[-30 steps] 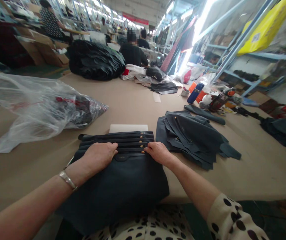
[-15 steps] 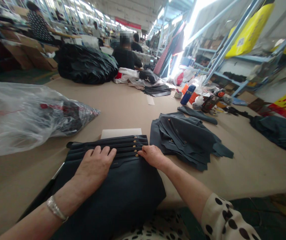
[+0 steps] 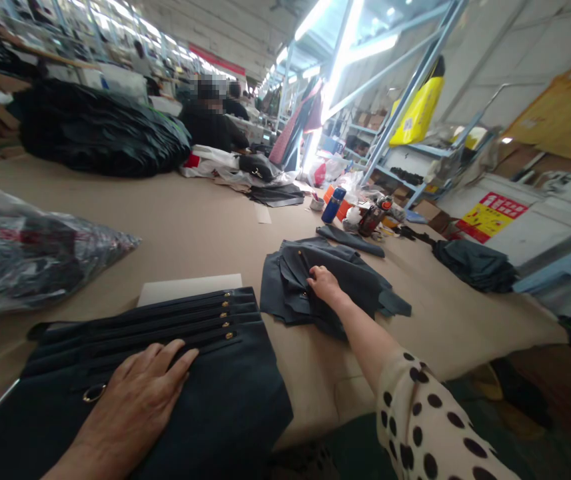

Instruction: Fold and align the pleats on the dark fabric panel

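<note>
Dark fabric panels (image 3: 225,393) with several zips and gold pulls lie overlapped at the table's near left edge. Flat on top of them rests my left hand (image 3: 148,380), fingers spread, just below the zips. A gold ring shows beside its wrist. To the right is a pile of dark cut pieces (image 3: 350,267) with a zip. My right hand (image 3: 324,283) is on this pile, its fingers closed on the top piece near the zip. A white board (image 3: 190,288) sticks out behind the zipped panels.
A clear plastic bag (image 3: 40,253) lies at the left of the brown table (image 3: 195,227). Behind stands a large dark fabric stack (image 3: 100,130). A blue bottle (image 3: 334,205) is at the back, a dark fabric heap (image 3: 475,263) at the right. A person (image 3: 210,123) sits beyond.
My right hand has left the zipped panels and moved right to the pile of pieces. My left hand stays on the panels. The view has turned to the right.
</note>
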Available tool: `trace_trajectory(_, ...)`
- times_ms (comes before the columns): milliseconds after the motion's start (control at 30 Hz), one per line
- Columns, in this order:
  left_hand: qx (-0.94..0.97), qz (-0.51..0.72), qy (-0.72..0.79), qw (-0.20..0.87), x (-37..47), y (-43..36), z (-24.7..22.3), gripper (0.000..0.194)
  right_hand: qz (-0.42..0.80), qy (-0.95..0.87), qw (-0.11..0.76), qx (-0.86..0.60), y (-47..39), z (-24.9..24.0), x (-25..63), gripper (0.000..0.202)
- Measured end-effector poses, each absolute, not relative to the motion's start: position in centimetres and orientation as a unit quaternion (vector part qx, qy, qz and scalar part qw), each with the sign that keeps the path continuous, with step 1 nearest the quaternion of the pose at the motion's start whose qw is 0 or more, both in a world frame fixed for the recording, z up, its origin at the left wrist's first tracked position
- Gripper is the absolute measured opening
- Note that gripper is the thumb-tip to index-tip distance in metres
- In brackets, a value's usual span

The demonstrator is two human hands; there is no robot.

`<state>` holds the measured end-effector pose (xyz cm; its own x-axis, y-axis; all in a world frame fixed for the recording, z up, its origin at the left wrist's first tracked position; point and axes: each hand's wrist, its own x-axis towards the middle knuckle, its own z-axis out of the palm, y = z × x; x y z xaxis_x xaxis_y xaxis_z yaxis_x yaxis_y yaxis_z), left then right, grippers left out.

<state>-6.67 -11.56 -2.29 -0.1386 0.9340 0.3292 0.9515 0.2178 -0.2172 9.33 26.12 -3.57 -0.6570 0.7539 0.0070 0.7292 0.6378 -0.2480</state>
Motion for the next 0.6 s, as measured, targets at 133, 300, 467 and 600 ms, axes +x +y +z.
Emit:
trace_trajectory(133, -0.619, -0.019, -0.762, 0.188, -6.8, -11.6, -2.8, 0.043, 0.102, -0.897, 0.016, -0.429, 28.0, -5.2, 9.2, 0.031)
trace_trajectory(300, -0.609, -0.020, -0.777, 0.159, -7.1, -11.6, -3.0, 0.044, 0.118, -0.907, -0.010, -0.404, 28.1, -5.4, 7.9, 0.022)
trace_trajectory(467, -0.610, -0.037, -0.774, 0.166, -6.8, -11.6, -2.5, 0.043, 0.164, -0.893, 0.073, -0.413, 28.6, -4.0, 8.6, 0.024)
trace_trajectory(600, -0.610, -0.058, -0.769, 0.180, -7.0, -11.8, -3.1, 0.040, 0.206, -0.857, 0.199, -0.427, 29.4, -1.2, 10.9, 0.034)
